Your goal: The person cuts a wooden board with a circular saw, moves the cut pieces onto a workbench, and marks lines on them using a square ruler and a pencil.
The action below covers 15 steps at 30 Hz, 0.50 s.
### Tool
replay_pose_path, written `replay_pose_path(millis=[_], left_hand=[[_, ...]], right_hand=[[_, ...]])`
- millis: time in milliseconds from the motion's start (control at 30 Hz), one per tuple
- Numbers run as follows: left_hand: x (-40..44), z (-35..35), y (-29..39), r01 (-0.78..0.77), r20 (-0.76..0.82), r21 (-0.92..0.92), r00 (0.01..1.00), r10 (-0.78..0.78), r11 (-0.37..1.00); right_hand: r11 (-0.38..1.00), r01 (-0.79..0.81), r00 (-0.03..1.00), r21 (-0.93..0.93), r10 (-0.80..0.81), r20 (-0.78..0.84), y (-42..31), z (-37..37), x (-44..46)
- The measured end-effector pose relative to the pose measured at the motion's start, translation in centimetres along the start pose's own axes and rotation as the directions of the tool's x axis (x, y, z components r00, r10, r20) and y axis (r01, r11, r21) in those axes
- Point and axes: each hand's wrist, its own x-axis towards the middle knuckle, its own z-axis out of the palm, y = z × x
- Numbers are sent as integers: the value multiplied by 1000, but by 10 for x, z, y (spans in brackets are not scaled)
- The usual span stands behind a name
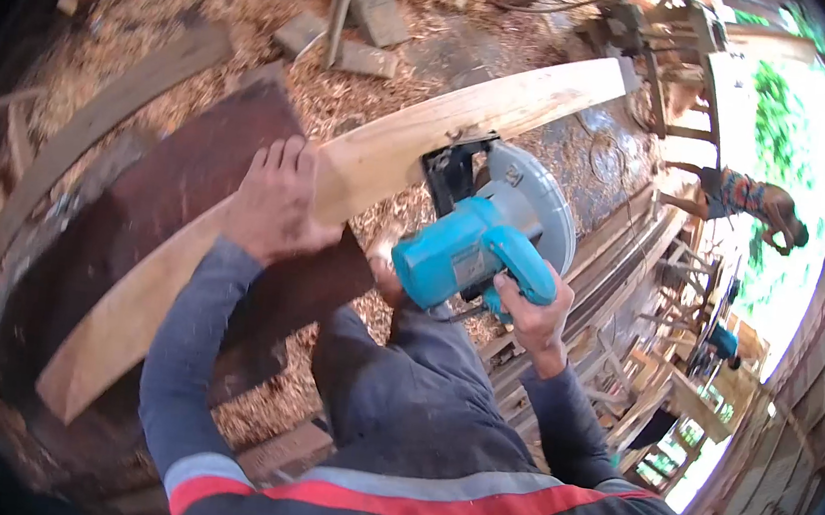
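A long, curved pale board (373, 158) lies across a dark brown wooden support (181, 168). My left hand (280, 201) rests on top of the board near its middle, fingers together and pressed on the wood; whether it grips the edge is hard to tell. My right hand (535, 316) is wrapped around the rear handle of a teal circular saw (464, 248) with a grey blade guard. The saw's black base plate touches or overlaps the board's near edge, right of my left hand. The blade is hidden by the guard.
Wood shavings (339, 99) and offcuts (373, 12) cover the ground ahead. A curved plank (95, 119) lies at the left. Long timbers (623, 260) are stacked at the right. Farther right, one person (755, 203) bends forward and another person (723, 341) is near wooden frames.
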Motion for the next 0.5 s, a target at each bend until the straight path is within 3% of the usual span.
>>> replay_pose_path(millis=[33,133,200,300,400,500], left_hand=[[4,-3,1,-38,-5,-7,999,38,999],[-3,-2,5,64,93,-33,994,-61,997],[-1,3,-1,36,-55,-20,998,-37,999],[-3,7,1,19,-158,32,987,-13,999],[-2,-1,4,50,-121,45,992,-44,998],[-2,0,2,31,-118,40,993,-26,999]], right_hand=[[1000,-16,1000,6,16,27,0,0,0],[998,-57,996,-30,59,69,-2,-3,-5],[968,201,976,-148,-185,114,1,-2,-4],[982,95,994,-164,-85,71,-14,-1,-8],[985,56,994,-161,-40,104,-11,5,-8],[999,-22,998,-36,24,54,-12,8,-11]])
